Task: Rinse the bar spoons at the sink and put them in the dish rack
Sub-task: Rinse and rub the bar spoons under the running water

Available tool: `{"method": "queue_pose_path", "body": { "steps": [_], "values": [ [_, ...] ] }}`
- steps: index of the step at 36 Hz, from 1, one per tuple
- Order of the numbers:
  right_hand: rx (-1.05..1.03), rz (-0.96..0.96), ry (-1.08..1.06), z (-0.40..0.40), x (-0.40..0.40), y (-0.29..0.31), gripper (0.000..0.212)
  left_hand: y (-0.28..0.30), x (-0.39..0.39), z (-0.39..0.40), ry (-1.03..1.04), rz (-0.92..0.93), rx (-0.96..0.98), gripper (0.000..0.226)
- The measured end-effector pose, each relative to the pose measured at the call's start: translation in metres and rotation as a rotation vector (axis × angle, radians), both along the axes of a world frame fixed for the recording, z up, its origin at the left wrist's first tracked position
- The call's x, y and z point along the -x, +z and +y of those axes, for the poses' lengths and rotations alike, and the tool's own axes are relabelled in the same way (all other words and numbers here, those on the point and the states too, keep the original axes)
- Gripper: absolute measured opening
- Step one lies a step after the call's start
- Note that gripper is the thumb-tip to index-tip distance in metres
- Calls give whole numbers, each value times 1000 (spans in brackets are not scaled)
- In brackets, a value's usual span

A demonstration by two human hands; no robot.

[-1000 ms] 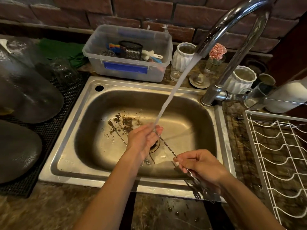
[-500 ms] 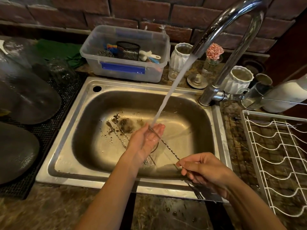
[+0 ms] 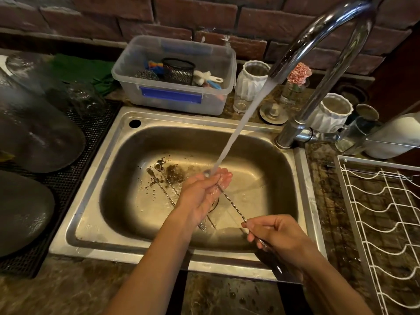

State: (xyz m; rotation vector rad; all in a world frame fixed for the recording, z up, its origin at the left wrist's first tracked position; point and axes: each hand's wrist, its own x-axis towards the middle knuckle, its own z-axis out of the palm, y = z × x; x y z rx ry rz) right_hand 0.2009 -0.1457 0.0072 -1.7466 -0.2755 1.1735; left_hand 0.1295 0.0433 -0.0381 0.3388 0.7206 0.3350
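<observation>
Left hand (image 3: pixel 202 196) slid up bar spoon (image 3: pixel 231 204), fingers hiding its bowl, right hand (image 3: pixel 276 235) pinching stem.

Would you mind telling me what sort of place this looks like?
Probably a bar's or café's washing-up corner: a steel sink under a running tap, twisted bar spoons lying in the basin, a white wire dish rack alongside, and upturned glassware draining on a mat.

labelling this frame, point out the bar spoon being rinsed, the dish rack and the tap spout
bar spoon (image 3: pixel 231 206), head view, on its twisted stem between the hands
dish rack (image 3: pixel 386 226), head view, on a white wire
tap spout (image 3: pixel 302 39), head view, on its chrome curve
</observation>
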Motion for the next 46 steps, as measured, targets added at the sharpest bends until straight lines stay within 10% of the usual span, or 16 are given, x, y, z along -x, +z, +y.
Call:
{"method": "queue_pose_path", "body": {
  "steps": [25,46],
  "values": [
    [-110,-66,-101,86,-7,-24,13,10,-1,20,-43,-77,-115,27],
    [-348,454,-63,126,-30,-24,49,19,-19,78,5,-109,-223,23]
  ]
}}
